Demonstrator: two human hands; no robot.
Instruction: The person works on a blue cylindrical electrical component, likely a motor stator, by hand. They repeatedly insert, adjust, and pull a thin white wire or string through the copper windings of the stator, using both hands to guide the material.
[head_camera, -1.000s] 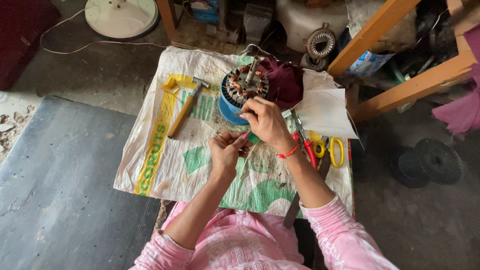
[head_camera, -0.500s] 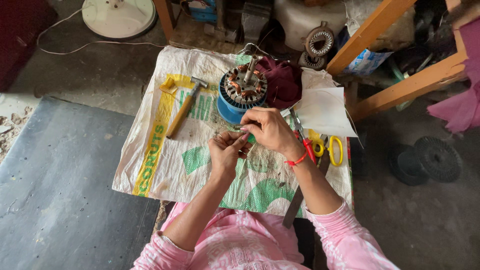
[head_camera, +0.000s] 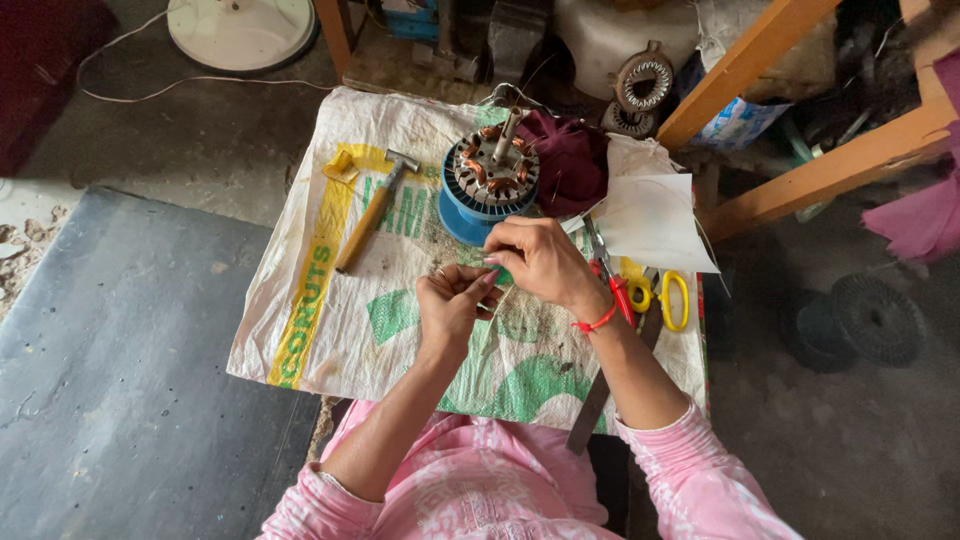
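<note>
At frame centre the left hand (head_camera: 452, 305) and right hand (head_camera: 538, 262) both pinch shut on a small green piece (head_camera: 500, 275) just below the motor stator (head_camera: 490, 180), and a loose pinch could drop it onto the cluttered woven sack (head_camera: 330, 330).

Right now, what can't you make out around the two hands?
Head view only:
- What the left hand and right hand pinch: too small, covered by fingers.
- Pliers: partly hidden behind the right wrist.
- Motor stator base: near edge covered by the right hand.
- White disc: cut by the top edge.
</note>
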